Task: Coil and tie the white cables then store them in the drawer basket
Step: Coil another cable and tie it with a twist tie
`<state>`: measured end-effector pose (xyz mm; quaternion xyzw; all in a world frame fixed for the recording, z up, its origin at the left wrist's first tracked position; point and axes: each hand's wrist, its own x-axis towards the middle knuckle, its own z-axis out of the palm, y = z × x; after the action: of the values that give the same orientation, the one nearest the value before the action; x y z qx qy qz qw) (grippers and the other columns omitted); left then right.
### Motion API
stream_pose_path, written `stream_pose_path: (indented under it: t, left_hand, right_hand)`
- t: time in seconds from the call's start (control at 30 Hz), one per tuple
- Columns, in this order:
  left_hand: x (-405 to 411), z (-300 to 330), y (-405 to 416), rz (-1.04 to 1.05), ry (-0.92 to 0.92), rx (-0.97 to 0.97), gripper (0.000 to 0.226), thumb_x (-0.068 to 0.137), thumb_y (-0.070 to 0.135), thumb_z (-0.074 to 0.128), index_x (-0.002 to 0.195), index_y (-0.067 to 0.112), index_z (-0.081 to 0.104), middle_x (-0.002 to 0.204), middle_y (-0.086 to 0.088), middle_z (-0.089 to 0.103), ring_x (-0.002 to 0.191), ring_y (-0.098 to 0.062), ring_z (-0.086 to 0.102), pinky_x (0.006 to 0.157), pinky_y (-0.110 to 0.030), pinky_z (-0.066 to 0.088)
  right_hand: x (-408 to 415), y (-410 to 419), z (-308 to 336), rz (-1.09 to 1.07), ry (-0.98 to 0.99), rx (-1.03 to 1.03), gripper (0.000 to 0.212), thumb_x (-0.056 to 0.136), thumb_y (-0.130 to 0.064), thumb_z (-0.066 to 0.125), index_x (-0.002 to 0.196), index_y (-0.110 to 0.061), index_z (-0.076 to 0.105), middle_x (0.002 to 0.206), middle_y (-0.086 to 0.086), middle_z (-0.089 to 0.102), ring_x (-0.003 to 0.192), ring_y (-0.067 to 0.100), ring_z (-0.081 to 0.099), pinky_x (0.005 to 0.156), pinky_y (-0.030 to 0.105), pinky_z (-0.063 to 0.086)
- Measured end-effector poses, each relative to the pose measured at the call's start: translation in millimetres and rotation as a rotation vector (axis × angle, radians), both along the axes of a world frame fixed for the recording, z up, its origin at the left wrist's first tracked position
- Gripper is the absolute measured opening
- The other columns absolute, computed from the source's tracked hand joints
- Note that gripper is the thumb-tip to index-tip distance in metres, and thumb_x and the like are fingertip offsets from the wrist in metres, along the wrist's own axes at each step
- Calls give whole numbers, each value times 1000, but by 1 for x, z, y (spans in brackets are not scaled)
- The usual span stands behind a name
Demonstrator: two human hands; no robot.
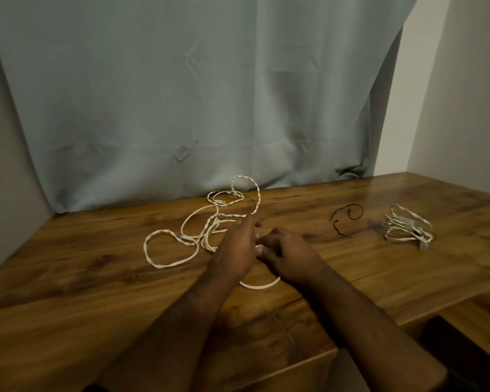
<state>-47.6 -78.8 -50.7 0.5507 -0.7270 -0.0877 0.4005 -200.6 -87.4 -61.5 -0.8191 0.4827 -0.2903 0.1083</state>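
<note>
Loose white cables [170, 250] sprawl in loops over the middle of the wooden table [68, 292]. My left hand [235, 250] and my right hand [289, 257] meet just in front of that tangle, fingers curled around a white cable whose loop [262, 284] hangs out below them. What lies between my palms is hidden. A bundled white cable [408, 227] lies at the right of the table, apart from both hands. Two thin black ties [347, 216] lie between my hands and that bundle.
A grey-blue cloth [210, 94] hangs behind the table's far edge. White walls close in at the right. A drawer opening [464, 335] shows at the table's front right, its inside dark.
</note>
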Motion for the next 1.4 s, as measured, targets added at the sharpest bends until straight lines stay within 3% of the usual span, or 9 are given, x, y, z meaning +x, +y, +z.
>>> stream_pose_path:
  t: [0.2, 0.33, 0.5, 0.63, 0.8, 0.97, 1.1, 1.2, 1.4]
  left_hand:
    - [1, -2, -2, 25, -159, 28, 20, 100, 24, 56, 101, 17, 74, 101, -4, 69, 95, -19, 63, 78, -33, 49]
    - [6, 1, 2, -5, -311, 31, 20, 98, 25, 58, 110, 20, 74, 111, -4, 66, 106, -21, 60, 88, -39, 52]
    - [12, 5, 4, 113, -540, -63, 24, 97, 41, 58, 110, 26, 72, 115, 0, 66, 116, -22, 54, 95, -39, 43]
    - [10, 9, 7, 156, -559, -66, 25, 98, 42, 54, 106, 22, 67, 116, -3, 66, 116, -24, 56, 97, -38, 41]
    - [3, 17, 13, 119, -244, -190, 25, 96, 39, 55, 80, 20, 60, 84, -2, 66, 83, -22, 59, 70, -32, 37]
    - [1, 16, 7, 51, -52, -263, 42, 103, 49, 42, 101, 19, 71, 77, 1, 67, 72, -18, 62, 64, -37, 48]
    - [-1, 20, 9, 32, 207, -276, 49, 106, 52, 37, 96, 15, 68, 76, 2, 67, 71, -18, 64, 64, -38, 48]
    - [-6, 26, 10, 37, 502, -209, 40, 107, 44, 41, 92, 21, 70, 77, -7, 71, 74, -22, 67, 68, -42, 52]
    - [-16, 29, 20, -200, 747, -60, 32, 109, 35, 45, 90, 25, 69, 73, 1, 71, 62, -12, 60, 65, -34, 52]
  right_hand:
    - [1, -1, 5, -145, 18, -44, 19, 98, -35, 67, 97, -20, 77, 93, -1, 64, 82, 16, 62, 74, 36, 54]
    - [1, 0, 7, -163, 26, -21, 18, 96, -39, 70, 95, -23, 79, 78, -5, 61, 78, 16, 63, 72, 34, 54]
    - [6, 1, 5, -244, 155, -76, 24, 98, -38, 64, 116, -24, 74, 111, 1, 63, 108, 21, 58, 86, 34, 50]
    - [7, 8, 13, -328, 136, -173, 19, 101, -32, 59, 118, -24, 64, 111, -1, 64, 103, 18, 57, 87, 34, 51]
    - [1, 23, 23, -439, -347, -345, 11, 102, -22, 58, 95, -30, 53, 82, -13, 58, 74, 6, 56, 61, 31, 47]
    - [-4, 17, 24, -230, -563, -550, 16, 108, -28, 49, 119, -21, 58, 106, -7, 62, 94, 9, 59, 75, 33, 49]
    - [1, 20, 26, -9, -946, -152, 52, 108, -51, 30, 153, -25, 37, 118, -9, 66, 102, 5, 68, 79, 20, 56]
    - [7, 31, 27, 135, -1007, 282, 59, 101, -65, 17, 147, -42, 46, 135, -4, 61, 111, 12, 64, 83, 29, 55]
    - [21, 34, 22, 386, -1013, 435, 54, 107, -52, 19, 146, -34, 52, 133, -5, 68, 125, 17, 63, 101, 33, 56]
